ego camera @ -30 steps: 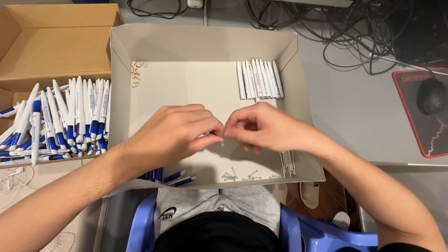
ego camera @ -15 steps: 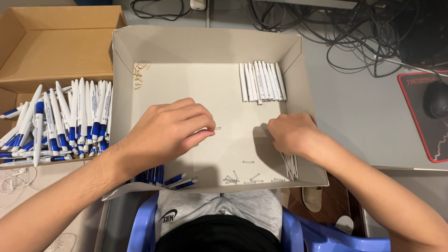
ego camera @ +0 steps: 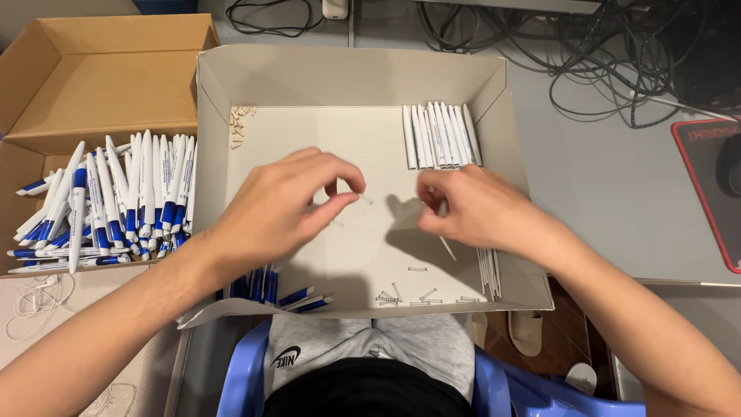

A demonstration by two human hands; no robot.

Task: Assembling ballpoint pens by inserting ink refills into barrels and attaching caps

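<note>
Two hands over the shallow box (ego camera: 231, 85): left hand (ego camera: 282, 205) pinches a small spring (ego camera: 363, 198), right hand (ego camera: 471, 208) curled, contents can't tell. Pen assembly looks mid-step; next probably needs a white barrel (ego camera: 440, 135) w/ spring lined up.

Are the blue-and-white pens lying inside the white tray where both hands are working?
No, the assembled blue-and-white pens lie in the brown cardboard box left of the white tray.

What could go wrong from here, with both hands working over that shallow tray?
The left hand pinches a tiny spring at its fingertips; it could slip and be lost among the loose springs near the tray front. The right hand hovers close to the white barrels and might scatter that row.
</note>
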